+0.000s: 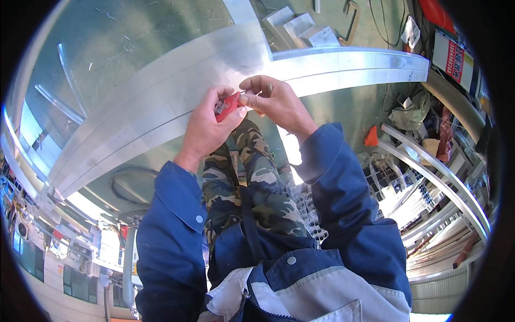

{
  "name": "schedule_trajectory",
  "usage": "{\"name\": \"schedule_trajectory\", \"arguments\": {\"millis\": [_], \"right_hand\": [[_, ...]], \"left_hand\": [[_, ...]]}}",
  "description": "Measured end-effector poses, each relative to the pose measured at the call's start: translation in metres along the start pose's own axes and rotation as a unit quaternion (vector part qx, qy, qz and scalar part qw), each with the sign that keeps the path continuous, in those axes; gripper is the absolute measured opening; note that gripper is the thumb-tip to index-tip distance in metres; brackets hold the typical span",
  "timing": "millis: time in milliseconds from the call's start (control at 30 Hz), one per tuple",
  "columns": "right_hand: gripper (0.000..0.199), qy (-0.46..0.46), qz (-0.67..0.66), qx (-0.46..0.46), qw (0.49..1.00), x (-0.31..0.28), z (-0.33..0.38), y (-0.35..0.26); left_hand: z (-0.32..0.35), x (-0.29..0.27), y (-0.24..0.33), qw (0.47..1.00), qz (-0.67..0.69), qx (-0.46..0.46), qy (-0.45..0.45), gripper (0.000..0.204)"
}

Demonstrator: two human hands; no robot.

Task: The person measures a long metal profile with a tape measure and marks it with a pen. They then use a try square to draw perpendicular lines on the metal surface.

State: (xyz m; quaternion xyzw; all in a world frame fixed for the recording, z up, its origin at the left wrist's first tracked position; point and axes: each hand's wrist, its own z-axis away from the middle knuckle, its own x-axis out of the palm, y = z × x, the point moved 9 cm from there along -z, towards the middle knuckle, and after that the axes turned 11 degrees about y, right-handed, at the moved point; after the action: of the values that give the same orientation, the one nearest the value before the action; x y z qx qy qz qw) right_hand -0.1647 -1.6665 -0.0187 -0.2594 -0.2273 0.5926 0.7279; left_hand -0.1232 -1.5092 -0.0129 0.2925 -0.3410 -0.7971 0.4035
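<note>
My left hand [210, 121] is closed around a small red case [229, 106] with a silvery part; its exact kind is partly hidden by my fingers. Close beside it, my right hand [279, 104] pinches thumb and fingers together at the case's right end. A short, pale stub shows among the right fingers, too small to name. Both hands are above the near edge of a long, pale metal panel [145, 99] with thin lines across it. A narrower metal profile [348, 65] extends from the panel to the right.
Silvery metal blocks [303, 29] lie on the green floor beyond the panel. Long curved strips [429, 177] and a heap of metal pieces are at the right. A red-orange piece [371, 136] lies near them. Further strips [60, 102] lie at the far left.
</note>
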Motion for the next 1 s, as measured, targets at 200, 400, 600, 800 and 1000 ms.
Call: {"name": "schedule_trajectory", "arguments": {"millis": [200, 400, 600, 800, 1000], "right_hand": [[0.026, -0.040, 0.006, -0.008, 0.999, 0.000, -0.001, 0.000], [0.025, -0.026, 0.029, 0.017, 0.999, -0.011, -0.005, 0.002], [0.026, 0.117, 0.128, -0.098, 0.980, -0.055, -0.027, -0.023], [0.033, 0.206, 0.273, -0.122, 0.932, -0.084, -0.047, -0.029], [0.027, 0.243, 0.327, -0.134, 0.903, -0.079, -0.050, -0.032]], "left_hand": [[0.001, -0.002, 0.004, 1.000, 0.027, 0.015, 0.004, 0.053], [0.000, -0.012, -0.001, 0.999, -0.040, 0.027, -0.004, 0.039], [-0.005, -0.043, 0.031, 0.959, -0.212, 0.144, 0.123, 0.034], [-0.010, -0.067, 0.029, 0.893, -0.357, 0.185, 0.201, 0.027], [-0.008, -0.063, 0.034, 0.867, -0.362, 0.220, 0.264, 0.027]]}}
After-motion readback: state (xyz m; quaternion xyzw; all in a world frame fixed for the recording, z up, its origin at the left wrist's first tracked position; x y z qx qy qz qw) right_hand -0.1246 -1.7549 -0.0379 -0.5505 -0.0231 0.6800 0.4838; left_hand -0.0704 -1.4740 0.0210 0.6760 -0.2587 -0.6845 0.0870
